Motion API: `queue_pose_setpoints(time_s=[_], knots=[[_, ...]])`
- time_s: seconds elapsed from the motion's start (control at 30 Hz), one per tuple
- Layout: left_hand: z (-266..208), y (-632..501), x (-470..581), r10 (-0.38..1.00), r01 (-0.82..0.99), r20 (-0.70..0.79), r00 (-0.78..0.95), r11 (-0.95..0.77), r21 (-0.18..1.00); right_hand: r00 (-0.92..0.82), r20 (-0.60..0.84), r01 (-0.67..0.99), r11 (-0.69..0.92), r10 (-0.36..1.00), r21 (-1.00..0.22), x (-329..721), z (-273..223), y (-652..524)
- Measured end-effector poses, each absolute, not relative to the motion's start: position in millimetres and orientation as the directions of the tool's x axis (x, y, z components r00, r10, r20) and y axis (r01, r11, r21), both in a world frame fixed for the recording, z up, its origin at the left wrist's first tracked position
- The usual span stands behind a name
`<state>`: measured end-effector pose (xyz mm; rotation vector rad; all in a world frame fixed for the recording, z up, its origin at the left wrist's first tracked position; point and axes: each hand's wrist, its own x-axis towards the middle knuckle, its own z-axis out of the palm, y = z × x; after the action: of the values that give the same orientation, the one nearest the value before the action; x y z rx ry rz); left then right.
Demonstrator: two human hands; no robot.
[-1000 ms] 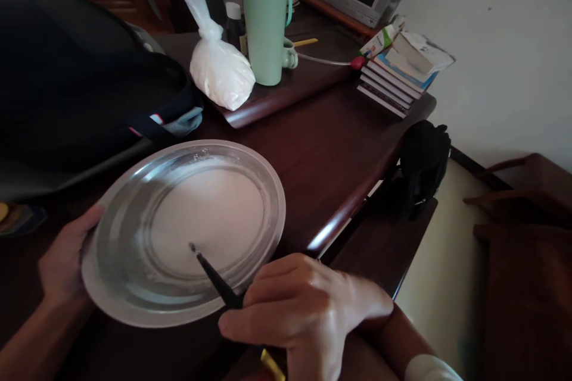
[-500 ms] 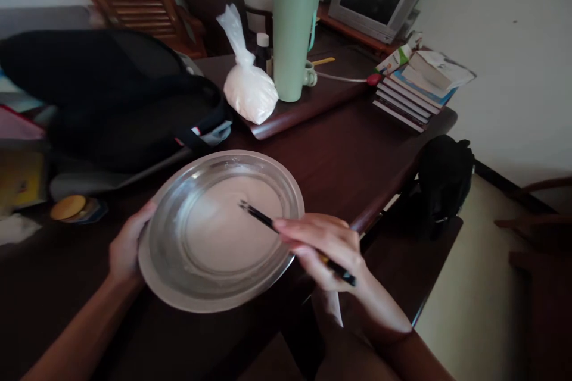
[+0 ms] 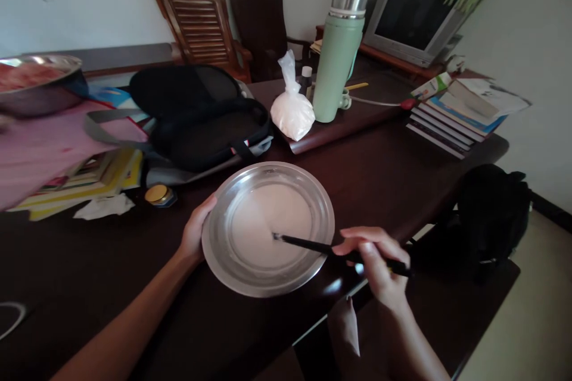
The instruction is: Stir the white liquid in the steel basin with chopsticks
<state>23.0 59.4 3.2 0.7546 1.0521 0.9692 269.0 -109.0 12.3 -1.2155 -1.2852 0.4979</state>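
Note:
A round steel plate with a thin white liquid in its middle lies on the dark wooden table. My left hand grips the plate's left rim. My right hand holds a pair of dark chopsticks by their rear end. Their tips rest in the white liquid near the plate's centre.
Behind the plate lie a black bag, a knotted bag of white powder, a green flask and a stack of books. A small yellow-lidded jar, papers and a steel bowl are at the left. A black bag sits off the table's right edge.
The view has pulled back and up, so more of the room shows. My right hand has shifted right and the chopsticks now lie flatter, tips still in the liquid.

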Motion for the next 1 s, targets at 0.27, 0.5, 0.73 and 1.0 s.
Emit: queue_pose_setpoints(time_s=[0.27,0.5,0.73,1.0], knots=[[-1.3,60.1,21.3,0.934,-0.263,-0.302,0.193,0.346,0.9,0.385,0.538,0.473,0.341,0.75,-0.813,273.2,9.2,-107.9],[0.4,58.7,21.0,0.931,-0.249,-0.306,0.199,0.35,0.903,0.09,0.508,0.479,0.41,0.857,-0.776,268.4,8.9,-103.8],[-2.7,58.8,20.6,0.939,-0.257,-0.275,0.204,0.323,0.911,0.317,0.601,0.343,0.502,0.734,-0.794,268.0,-0.8,-106.4],[-2.9,60.0,20.0,0.939,-0.265,-0.278,0.201,0.326,0.908,0.369,0.594,0.419,0.443,0.714,-0.793,271.5,-3.5,-104.7]])
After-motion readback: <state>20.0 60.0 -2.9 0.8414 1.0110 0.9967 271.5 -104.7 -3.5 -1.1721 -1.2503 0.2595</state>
